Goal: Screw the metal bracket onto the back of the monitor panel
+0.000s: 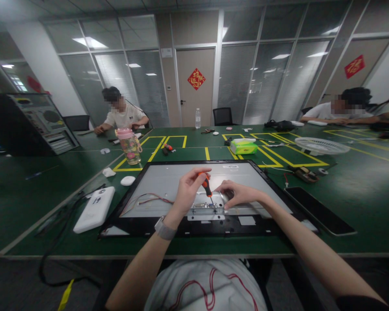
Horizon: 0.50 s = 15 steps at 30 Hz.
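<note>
My left hand [192, 183] is closed around the handle of an orange and black screwdriver [207, 186]. Its shaft points down, the tip at a metal bracket [199, 211] on the back of a flat display panel [162, 181]. My right hand [236, 193] rests at the bracket's right side, thumb and fingers apart around its edge; whether it pinches anything small is hard to see. The panel lies flat with a black frame and a grey metal back. Thin coloured wires [155, 197] run across it to the left of the bracket.
Left of the panel lie a white power bank-like box [95, 209], a white round case [127, 180] and a pink-lidded bottle [129, 147]. A black phone [319, 210] lies on the right. Beyond are a green tissue pack [243, 146], a white fan grille [321, 146] and seated people.
</note>
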Motion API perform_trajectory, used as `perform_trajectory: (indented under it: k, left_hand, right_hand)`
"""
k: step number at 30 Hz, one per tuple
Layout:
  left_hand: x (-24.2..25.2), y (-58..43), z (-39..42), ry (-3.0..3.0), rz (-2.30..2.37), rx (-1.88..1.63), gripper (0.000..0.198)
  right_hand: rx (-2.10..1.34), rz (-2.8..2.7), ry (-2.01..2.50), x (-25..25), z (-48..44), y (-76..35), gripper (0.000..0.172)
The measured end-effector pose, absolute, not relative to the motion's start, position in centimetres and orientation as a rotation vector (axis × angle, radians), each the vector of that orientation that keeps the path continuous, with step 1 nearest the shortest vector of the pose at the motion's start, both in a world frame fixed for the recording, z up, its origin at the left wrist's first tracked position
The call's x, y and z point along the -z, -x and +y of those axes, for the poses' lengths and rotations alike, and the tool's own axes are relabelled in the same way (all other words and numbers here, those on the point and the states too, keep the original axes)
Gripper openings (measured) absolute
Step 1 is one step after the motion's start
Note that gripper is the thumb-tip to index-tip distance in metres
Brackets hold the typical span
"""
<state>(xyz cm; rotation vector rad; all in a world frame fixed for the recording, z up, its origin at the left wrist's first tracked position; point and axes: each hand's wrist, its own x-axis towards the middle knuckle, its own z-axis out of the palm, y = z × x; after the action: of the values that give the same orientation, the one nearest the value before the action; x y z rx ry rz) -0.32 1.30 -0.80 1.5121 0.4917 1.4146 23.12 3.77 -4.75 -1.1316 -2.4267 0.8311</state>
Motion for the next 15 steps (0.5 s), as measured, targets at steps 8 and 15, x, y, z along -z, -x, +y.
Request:
perform_trajectory:
  k: [8, 15]
  left_hand:
    - [0.94, 0.4, 1.35, -1.507, 0.487, -1.401, 0.025]
    - [1.02, 0.36, 1.47, -1.589, 0.516, -1.477, 0.022]
  right_hand:
    - [-0.842, -2.533, 1.062, 4.66, 3.62, -23.46, 0.077]
    - [-0.831, -2.535, 1.041, 4.89, 3.75, -23.64, 0.077]
